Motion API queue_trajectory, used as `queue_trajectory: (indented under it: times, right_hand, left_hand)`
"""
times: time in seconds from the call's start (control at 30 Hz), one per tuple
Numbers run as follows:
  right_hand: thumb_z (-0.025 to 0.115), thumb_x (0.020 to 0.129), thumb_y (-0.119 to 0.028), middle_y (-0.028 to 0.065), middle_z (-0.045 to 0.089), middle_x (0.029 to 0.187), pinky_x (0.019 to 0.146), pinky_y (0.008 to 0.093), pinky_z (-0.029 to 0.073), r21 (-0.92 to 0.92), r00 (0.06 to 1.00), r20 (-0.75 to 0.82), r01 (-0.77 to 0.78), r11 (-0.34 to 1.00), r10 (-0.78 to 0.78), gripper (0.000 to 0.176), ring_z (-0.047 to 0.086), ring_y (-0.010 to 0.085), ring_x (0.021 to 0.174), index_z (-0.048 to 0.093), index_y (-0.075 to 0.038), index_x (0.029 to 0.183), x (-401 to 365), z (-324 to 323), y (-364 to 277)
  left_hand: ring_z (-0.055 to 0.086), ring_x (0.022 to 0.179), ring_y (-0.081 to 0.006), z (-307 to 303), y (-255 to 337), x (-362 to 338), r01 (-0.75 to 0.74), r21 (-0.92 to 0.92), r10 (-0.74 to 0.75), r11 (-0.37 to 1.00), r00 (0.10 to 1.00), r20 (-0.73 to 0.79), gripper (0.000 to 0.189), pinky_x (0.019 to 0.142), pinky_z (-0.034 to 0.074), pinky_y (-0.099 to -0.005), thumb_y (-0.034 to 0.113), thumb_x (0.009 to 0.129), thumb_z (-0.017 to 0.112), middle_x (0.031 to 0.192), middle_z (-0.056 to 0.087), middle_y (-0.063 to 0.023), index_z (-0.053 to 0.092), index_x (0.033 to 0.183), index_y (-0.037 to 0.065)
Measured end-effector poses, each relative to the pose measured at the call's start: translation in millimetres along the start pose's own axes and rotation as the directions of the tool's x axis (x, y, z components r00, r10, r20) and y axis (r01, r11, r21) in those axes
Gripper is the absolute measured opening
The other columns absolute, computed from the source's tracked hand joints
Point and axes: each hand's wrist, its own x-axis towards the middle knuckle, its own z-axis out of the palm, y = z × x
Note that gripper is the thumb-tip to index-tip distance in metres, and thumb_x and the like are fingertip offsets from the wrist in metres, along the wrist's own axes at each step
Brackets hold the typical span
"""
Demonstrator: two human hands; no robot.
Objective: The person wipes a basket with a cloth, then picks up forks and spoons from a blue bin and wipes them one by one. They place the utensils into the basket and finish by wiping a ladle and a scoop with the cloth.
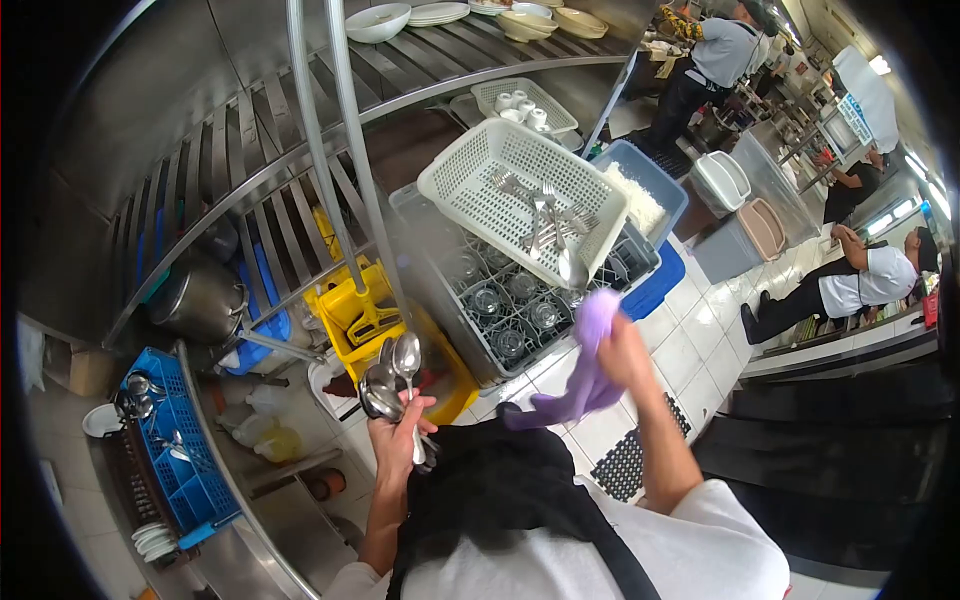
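Note:
My left hand point(402, 432) is closed around the handles of several metal spoons point(384, 382), their bowls pointing up and away from me. My right hand point(622, 352) grips a purple cloth point(583, 374) that hangs down to the left, slightly blurred. Beyond my hands, a white perforated basket point(470, 165) holds forks and spoons point(545, 215). It rests on a grey rack of upturned glasses point(520, 290). The cloth's top is close to the rack's near right corner and does not cover the spoons in my left hand.
A yellow mop bucket point(350, 310) stands left of the rack. A blue cutlery crate point(190, 470) is at the far left. Bowls and plates point(436, 14) sit on the slatted metal shelf point(400, 90). Several people point(870, 280) stand at the right and back, beyond grey bins point(728, 248).

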Motion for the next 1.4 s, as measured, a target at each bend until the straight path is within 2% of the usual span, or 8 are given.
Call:
queue_trajectory:
  times: [0.33,0.53,0.7,0.9,1.0,1.2,1.33,1.4]
  right_hand:
    - [0.055,0.091,-0.028,0.0165,0.07,0.088,0.072,0.0364,0.055,0.39,0.999,0.031,-0.031,0.92,0.02,0.035,0.068,0.0241,0.08,0.064,0.005,0.102,112,-52,19]
    - [0.055,0.095,-0.037,0.0146,0.063,0.102,0.08,0.03,0.052,0.875,0.853,0.471,-0.485,-0.006,-0.224,0.046,0.063,0.0196,0.092,0.052,0.002,0.12,19,30,75]
    - [0.046,0.092,-0.005,0.0109,0.064,0.095,0.066,0.0318,0.053,0.741,0.96,0.018,0.175,0.648,-0.28,0.02,0.063,0.0193,0.08,0.062,0.001,0.1,43,22,44]
    - [0.047,0.102,-0.034,0.0085,0.063,0.108,0.081,0.0336,0.051,0.8,0.833,0.553,-0.534,-0.274,-0.006,0.036,0.061,0.0181,0.095,0.055,-0.008,0.125,11,40,74]
    - [0.052,0.1,-0.035,0.0055,0.061,0.104,0.078,0.0312,0.053,0.715,0.973,0.186,-0.04,0.698,-0.134,0.04,0.062,0.019,0.091,0.054,-0.003,0.125,16,20,68]
    - [0.049,0.101,-0.04,0.0053,0.061,0.1,0.073,0.0324,0.051,0.875,0.869,0.481,-0.484,-0.006,0.113,0.043,0.06,0.0159,0.086,0.054,-0.002,0.121,20,11,44]
    - [0.058,0.096,-0.027,0.0068,0.066,0.1,0.079,0.0345,0.051,0.702,0.7,0.703,-0.653,0.285,-0.128,0.033,0.063,0.0195,0.091,0.057,-0.005,0.12,-20,14,27]
    - [0.058,0.092,-0.017,0.0123,0.068,0.1,0.085,0.0365,0.051,0.59,0.894,0.337,0.044,0.806,-0.295,0.027,0.065,0.0247,0.095,0.061,-0.001,0.114,18,13,46]
  left_hand:
    - [0.058,0.056,-0.0127,137,4,-12,-0.164,-0.103,0.165,0.981,0.986,0.003,0.028,0.053,0.047,-0.0251,0.012,0.094,0.062,0.098,0.069,-0.0165,0.058,0.115,-0.005]
    - [0.053,0.055,-0.0122,196,-4,-18,-0.002,-0.212,0.009,0.977,0.999,0.034,0.027,0.054,0.043,-0.0257,0.011,0.092,0.063,0.092,0.067,-0.0159,0.058,0.113,-0.005]
    - [0.049,0.055,-0.0106,231,-21,-38,0.187,-0.255,-0.148,0.949,0.975,0.165,0.027,0.053,0.039,-0.0243,0.014,0.092,0.064,0.083,0.064,-0.0108,0.058,0.112,-0.003]
    - [0.051,0.054,-0.01,242,-24,-39,0.146,-0.193,-0.119,0.97,0.982,0.145,0.02,0.051,0.041,-0.0246,0.013,0.091,0.066,0.083,0.067,-0.0125,0.063,0.103,-0.002]
    - [0.057,0.054,-0.0117,238,-26,-38,0.135,-0.088,-0.119,0.987,0.978,0.171,0.018,0.051,0.044,-0.0249,0.013,0.091,0.066,0.079,0.069,-0.0134,0.064,0.098,-0.003]
    - [0.062,0.055,-0.014,213,-23,-42,0.101,0.086,-0.108,0.991,0.991,0.079,0.018,0.053,0.048,-0.0258,0.015,0.09,0.069,0.076,0.069,-0.0137,0.064,0.091,-0.002]
    - [0.062,0.056,-0.0143,186,-30,-30,0.039,-0.003,-0.038,0.999,0.984,0.172,0.018,0.052,0.049,-0.027,0.013,0.091,0.068,0.077,0.068,-0.0134,0.063,0.099,-0.003]
    - [0.062,0.057,-0.014,178,-26,-29,0.081,0.008,-0.081,0.997,0.986,0.149,0.023,0.052,0.049,-0.0264,0.013,0.092,0.066,0.08,0.069,-0.0139,0.06,0.107,-0.003]
